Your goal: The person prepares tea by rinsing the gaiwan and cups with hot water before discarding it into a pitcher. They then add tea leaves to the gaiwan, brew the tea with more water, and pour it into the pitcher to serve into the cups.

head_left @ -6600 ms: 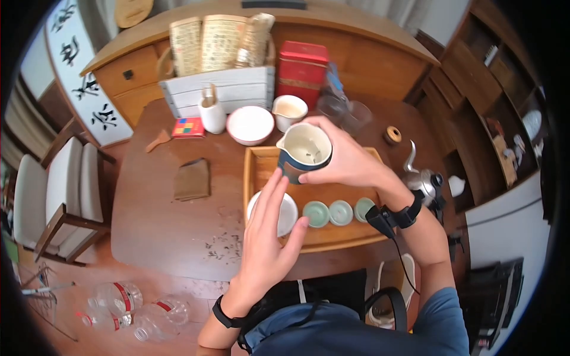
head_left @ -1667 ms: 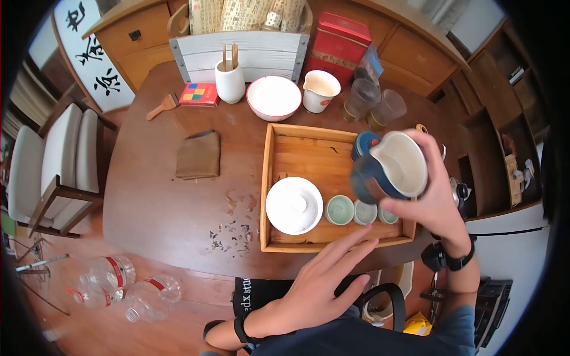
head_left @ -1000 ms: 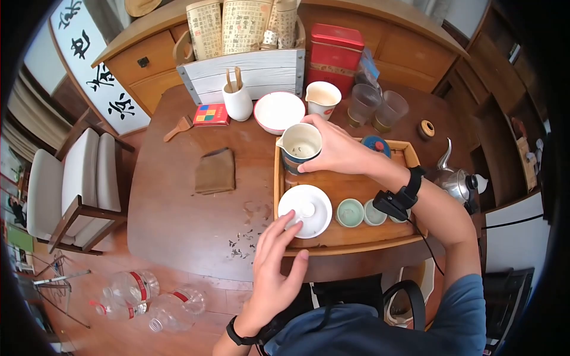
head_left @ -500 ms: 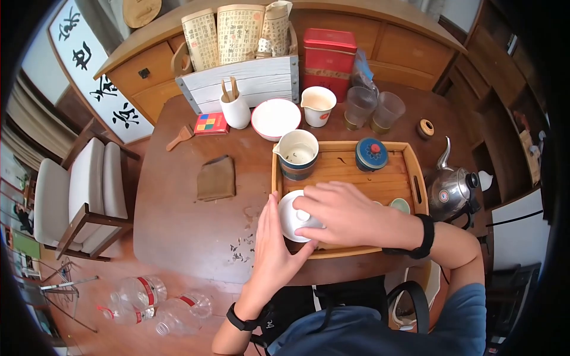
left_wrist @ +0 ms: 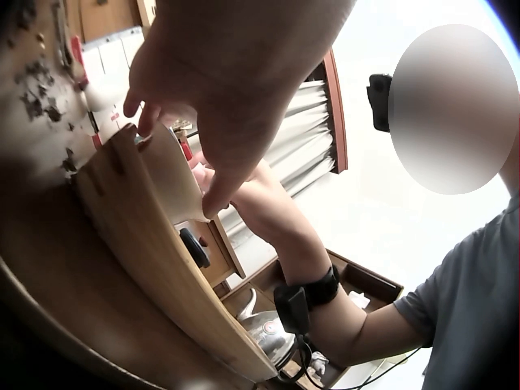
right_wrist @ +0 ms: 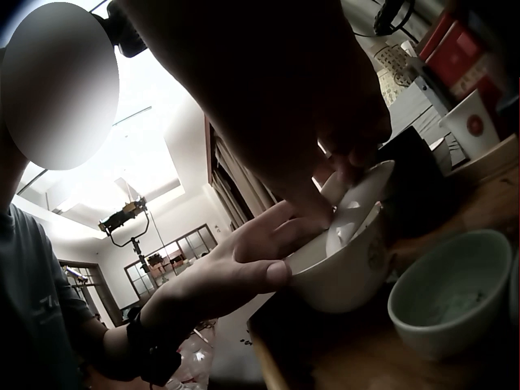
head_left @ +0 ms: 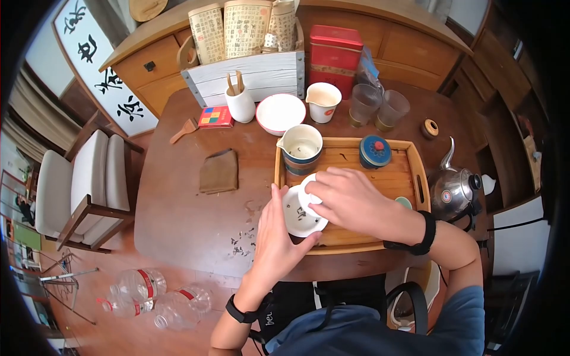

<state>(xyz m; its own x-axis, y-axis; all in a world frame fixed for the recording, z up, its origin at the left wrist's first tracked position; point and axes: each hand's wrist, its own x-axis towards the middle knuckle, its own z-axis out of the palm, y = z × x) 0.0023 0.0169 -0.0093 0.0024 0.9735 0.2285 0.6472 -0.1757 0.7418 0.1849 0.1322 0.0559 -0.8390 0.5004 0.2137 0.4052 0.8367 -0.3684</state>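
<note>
My left hand [head_left: 274,240] grips a white gaiwan bowl [head_left: 298,221], fingers along its left side and thumb at its front. Dark tea leaves show inside. With curled fingers my right hand [head_left: 353,199] pinches the white gaiwan lid [head_left: 306,193], which is raised and tilted over the bowl's back right. In the right wrist view the lid [right_wrist: 351,213] stands on edge within the rim of the bowl [right_wrist: 345,276]. Just behind the bowl, a blue pitcher [head_left: 301,163] with a cream inside stands on the tray's back left corner, a few leaf bits in it.
The wooden tray [head_left: 423,196] also bears a blue lidded jar [head_left: 375,153] and small green cups [right_wrist: 447,301], mostly hidden by my right arm. A steel kettle [head_left: 454,193] stands to the right. Behind are a white bowl [head_left: 281,114] and a white pitcher [head_left: 324,102]. Tea leaves [head_left: 242,242] lie scattered left.
My right hand has set the blue pitcher down on the tray, moved to the gaiwan and lifted its lid into a tilt. My left hand has come to the bowl's side.
</note>
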